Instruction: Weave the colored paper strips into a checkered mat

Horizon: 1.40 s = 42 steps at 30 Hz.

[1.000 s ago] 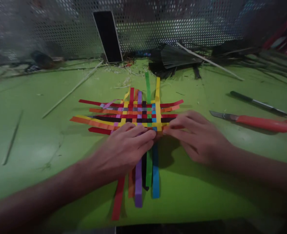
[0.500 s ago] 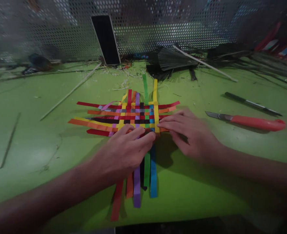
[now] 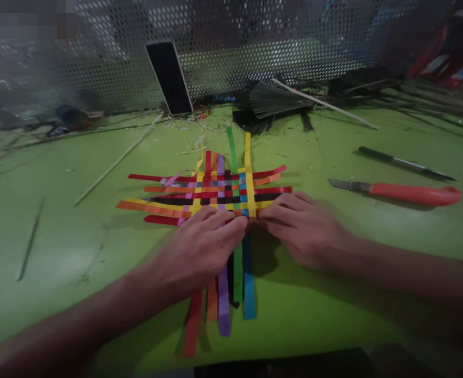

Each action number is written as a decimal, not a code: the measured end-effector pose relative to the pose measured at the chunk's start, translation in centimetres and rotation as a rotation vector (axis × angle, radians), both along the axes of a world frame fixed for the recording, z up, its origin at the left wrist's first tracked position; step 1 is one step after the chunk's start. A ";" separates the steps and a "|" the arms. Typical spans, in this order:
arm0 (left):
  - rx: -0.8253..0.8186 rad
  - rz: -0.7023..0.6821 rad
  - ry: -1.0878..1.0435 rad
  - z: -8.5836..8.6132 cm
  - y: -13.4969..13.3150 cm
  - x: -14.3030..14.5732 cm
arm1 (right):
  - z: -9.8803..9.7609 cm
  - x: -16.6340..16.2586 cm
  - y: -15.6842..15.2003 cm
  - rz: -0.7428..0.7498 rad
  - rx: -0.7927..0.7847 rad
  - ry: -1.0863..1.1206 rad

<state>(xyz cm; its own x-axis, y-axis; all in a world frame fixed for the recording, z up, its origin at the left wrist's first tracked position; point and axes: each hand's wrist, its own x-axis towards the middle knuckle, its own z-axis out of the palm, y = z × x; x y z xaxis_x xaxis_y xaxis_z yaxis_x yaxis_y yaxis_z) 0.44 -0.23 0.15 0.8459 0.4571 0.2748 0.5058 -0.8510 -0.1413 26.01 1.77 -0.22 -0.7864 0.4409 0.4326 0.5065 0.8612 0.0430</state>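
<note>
Mat of woven colour strips (image 3: pixel 216 191) lies flat mid green table (image 3: pixel 58 236) — cross strips run left-right, long strips run near-far, loose tails trailing toward the person. Left hand (image 3: pixel 200 247) flat, fingers together, pressing the near edge. Right hand (image 3: pixel 306 231) fingertips on same edge — pinch or press unclear. Red-handled knife (image 3: pixel 408 193) well right.

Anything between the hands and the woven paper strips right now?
Nothing visible. The left hand and right hand both rest their fingertips on the near edge of the woven strips. The red-handled knife lies apart to the right on the green table.
</note>
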 end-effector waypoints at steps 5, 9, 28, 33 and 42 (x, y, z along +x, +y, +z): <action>0.013 -0.004 -0.002 0.2 0.1 0.0 | -0.6 0.0 0.2 0.002 -0.025 -0.027; -0.016 0.015 0.042 0.5 0.1 0.1 | -0.5 0.1 0.0 -0.008 -0.034 -0.024; 0.049 -0.004 0.034 -0.3 0.3 -0.1 | 0.1 0.7 0.7 -0.002 0.042 0.052; 0.005 0.012 0.002 -0.4 0.3 -0.2 | -0.2 0.6 0.6 0.018 0.011 -0.041; 0.000 0.015 0.006 -0.2 0.2 -0.1 | 0.0 0.4 0.4 0.005 0.023 -0.118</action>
<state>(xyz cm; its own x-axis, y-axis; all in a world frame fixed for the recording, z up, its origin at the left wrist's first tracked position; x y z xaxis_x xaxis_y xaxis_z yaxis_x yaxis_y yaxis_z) 0.39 -0.05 -0.08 0.8406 0.4700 0.2693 0.5178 -0.8432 -0.1445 26.45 2.14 -0.26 -0.8348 0.4279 0.3464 0.4923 0.8619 0.1216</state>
